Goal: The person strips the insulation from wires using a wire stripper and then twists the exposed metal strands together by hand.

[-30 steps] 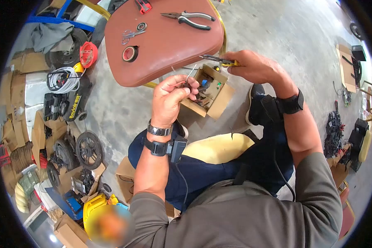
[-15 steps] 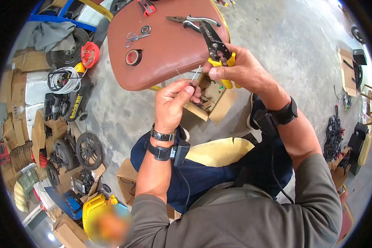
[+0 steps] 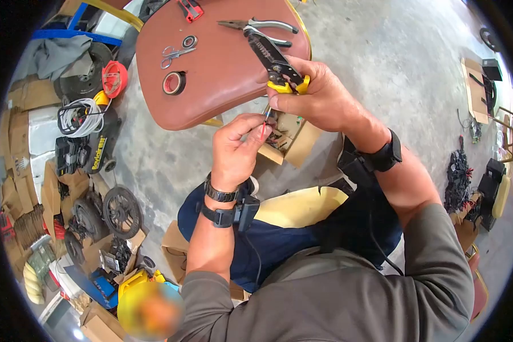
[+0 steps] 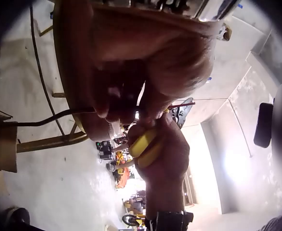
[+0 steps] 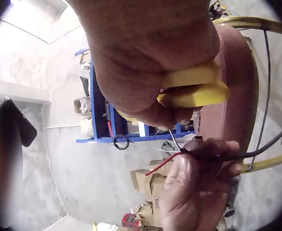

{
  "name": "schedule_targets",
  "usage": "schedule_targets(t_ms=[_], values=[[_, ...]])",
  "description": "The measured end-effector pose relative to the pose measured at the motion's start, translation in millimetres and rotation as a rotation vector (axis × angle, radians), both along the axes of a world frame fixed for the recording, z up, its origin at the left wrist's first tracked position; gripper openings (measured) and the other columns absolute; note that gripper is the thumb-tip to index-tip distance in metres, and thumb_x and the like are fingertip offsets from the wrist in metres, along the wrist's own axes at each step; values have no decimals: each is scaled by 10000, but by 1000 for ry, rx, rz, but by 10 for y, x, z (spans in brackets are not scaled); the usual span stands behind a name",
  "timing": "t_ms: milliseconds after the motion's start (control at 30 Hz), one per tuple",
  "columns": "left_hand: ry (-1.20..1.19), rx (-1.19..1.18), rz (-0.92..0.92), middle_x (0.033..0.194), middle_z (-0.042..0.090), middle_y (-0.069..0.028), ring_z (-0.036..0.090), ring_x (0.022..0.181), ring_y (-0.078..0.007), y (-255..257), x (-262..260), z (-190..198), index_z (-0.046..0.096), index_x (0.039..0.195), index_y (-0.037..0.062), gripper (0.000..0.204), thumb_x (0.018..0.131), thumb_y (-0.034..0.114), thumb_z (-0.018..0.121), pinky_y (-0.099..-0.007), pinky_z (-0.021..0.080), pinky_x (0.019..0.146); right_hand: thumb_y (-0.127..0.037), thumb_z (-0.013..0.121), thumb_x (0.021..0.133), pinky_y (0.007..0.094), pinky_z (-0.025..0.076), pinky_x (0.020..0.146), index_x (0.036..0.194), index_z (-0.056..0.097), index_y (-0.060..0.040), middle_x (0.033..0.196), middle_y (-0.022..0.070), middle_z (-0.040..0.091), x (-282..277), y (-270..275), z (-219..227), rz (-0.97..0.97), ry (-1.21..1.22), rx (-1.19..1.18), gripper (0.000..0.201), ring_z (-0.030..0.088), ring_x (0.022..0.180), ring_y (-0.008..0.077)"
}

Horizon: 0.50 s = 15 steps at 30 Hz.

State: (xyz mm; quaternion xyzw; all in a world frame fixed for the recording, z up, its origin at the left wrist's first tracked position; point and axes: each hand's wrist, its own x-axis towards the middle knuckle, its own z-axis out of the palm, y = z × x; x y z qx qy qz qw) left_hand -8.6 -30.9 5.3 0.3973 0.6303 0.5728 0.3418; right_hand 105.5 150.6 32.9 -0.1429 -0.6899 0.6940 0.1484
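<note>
My left hand pinches a black cable near its end, where a red wire and a pale wire stick out. Curled around the yellow handles of a wire stripper, my right hand is just above the left one. Its thumb and fingertips are at the pale wire; whether they touch it is hard to tell. The black jaws of the stripper point up and left over the chair seat.
The brown chair seat holds pliers, scissors, tape rolls and a red tool. Below its front edge is an open cardboard box. Wheels and cartons lie at left.
The stripper has turned from lying sideways to pointing up and left, and my right hand has come in beside my left. My left hand keeps its pinch on the cable.
</note>
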Motion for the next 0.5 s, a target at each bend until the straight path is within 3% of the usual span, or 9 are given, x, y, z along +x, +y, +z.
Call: schedule_targets(t_ms=[100, 200, 333, 467, 500], values=[[21, -23, 19, 947, 708, -80, 639, 850, -129, 31, -7, 80, 695, 1001, -37, 117, 931, 48, 657, -266, 513, 775, -21, 703, 864, 254, 501, 797, 1088, 650, -36, 890, -23, 659, -30, -15, 78, -51, -51, -39, 230, 589, 830, 61], [-27, -45, 76, 920, 718, -98, 670, 900, -172, 12, -21, 74, 685, 1014, -44, 133, 934, 60, 663, -313, 518, 849, -70, 679, 911, 261, 503, 815, 1119, 639, -26, 909, 0, 671, -84, 31, 76, -56, 5, -238, 216, 597, 853, 67], [-31, 88, 170, 915, 714, -108, 674, 860, -170, 41, -32, 73, 678, 1005, -38, 117, 922, 44, 680, -310, 533, 807, -167, 656, 954, 258, 501, 812, 1117, 628, 8, 951, 35, 694, -77, 95, 6, 2, -113, -169, 242, 610, 873, 81], [40, 160, 321, 904, 711, -116, 676, 818, -160, 42, -72, -51, 667, 981, -41, 108, 905, 29, 698, -288, 541, 744, -205, 650, 939, 312, 403, 622, 951, 572, 7, 722, 10, 473, -46, 70, 22, 129, -275, 46, 226, 424, 711, 92], [58, 175, 366, 899, 710, -117, 676, 808, -156, 51, -83, -55, 665, 972, -41, 105, 899, 25, 703, -278, 541, 724, -207, 647, 942, 316, 407, 625, 953, 570, 11, 721, 18, 472, -44, 56, 19, 153, -276, 84, 231, 428, 711, 99]])
